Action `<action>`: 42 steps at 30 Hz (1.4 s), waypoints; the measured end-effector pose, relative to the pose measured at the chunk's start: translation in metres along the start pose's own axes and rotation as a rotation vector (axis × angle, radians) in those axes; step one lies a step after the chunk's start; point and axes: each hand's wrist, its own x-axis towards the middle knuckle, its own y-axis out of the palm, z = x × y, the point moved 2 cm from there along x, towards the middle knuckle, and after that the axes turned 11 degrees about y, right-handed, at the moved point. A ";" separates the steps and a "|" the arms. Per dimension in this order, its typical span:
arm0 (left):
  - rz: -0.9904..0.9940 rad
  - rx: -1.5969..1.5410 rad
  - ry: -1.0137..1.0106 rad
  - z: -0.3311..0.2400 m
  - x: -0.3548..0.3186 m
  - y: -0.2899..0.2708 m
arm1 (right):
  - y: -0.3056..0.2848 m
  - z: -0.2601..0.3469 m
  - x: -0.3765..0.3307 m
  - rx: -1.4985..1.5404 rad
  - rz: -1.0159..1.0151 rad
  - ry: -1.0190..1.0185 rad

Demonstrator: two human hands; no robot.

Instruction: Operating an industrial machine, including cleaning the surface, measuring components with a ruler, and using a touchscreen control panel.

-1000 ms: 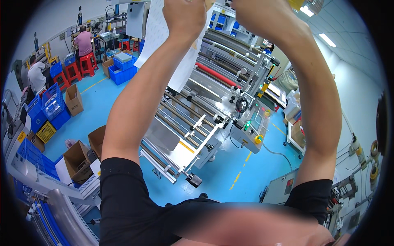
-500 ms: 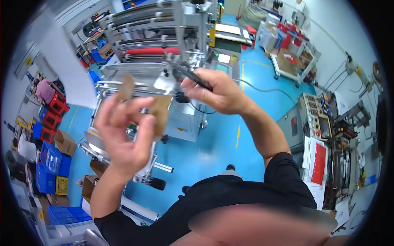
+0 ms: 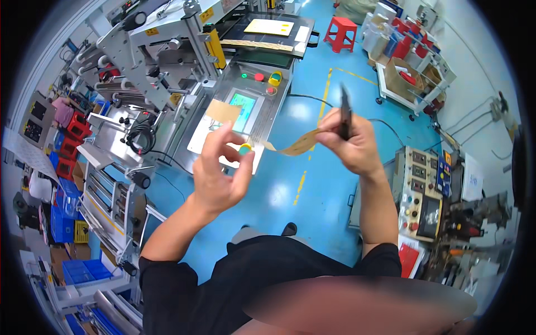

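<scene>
My right hand (image 3: pixel 352 145) is closed around a slim black pointed tool (image 3: pixel 345 111), whose kind I cannot make out. The same hand pinches one end of a curled tan strip (image 3: pixel 298 146) between thumb and finger. The strip's other end hangs free toward my left hand. A flat tan piece (image 3: pixel 222 111) sticks out past the raised fingers of my left hand (image 3: pixel 220 173) and seems gripped between them. That hand's thumb and forefinger stand apart, curved toward each other. Both hands are up in front of me, before a machine's control panel (image 3: pixel 262 106).
The panel has a lit screen (image 3: pixel 243 107) and coloured buttons. Metal roller frames (image 3: pixel 111 195) stand on the left. A red stool (image 3: pixel 340 34) and a loaded white cart (image 3: pixel 399 89) are at the far right. Another control cabinet (image 3: pixel 419 195) stands beside my right arm.
My view has turned right, from the rollers to the control panel. The tan strip that was at my left thumb and forefinger is now in my right hand, along with the black tool, which points upward.
</scene>
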 end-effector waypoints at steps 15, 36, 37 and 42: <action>-0.229 -0.519 -0.413 0.180 0.101 0.126 | -0.175 -0.055 0.247 0.073 0.288 0.055; -0.440 0.976 -0.482 0.315 0.198 0.266 | -0.281 -0.201 0.601 0.234 0.943 0.025; -0.378 1.081 -0.484 0.316 0.205 0.274 | -0.282 -0.205 0.611 0.277 0.954 0.050; -0.564 0.855 -0.522 0.326 0.212 0.306 | -0.274 -0.209 0.635 0.307 1.041 0.080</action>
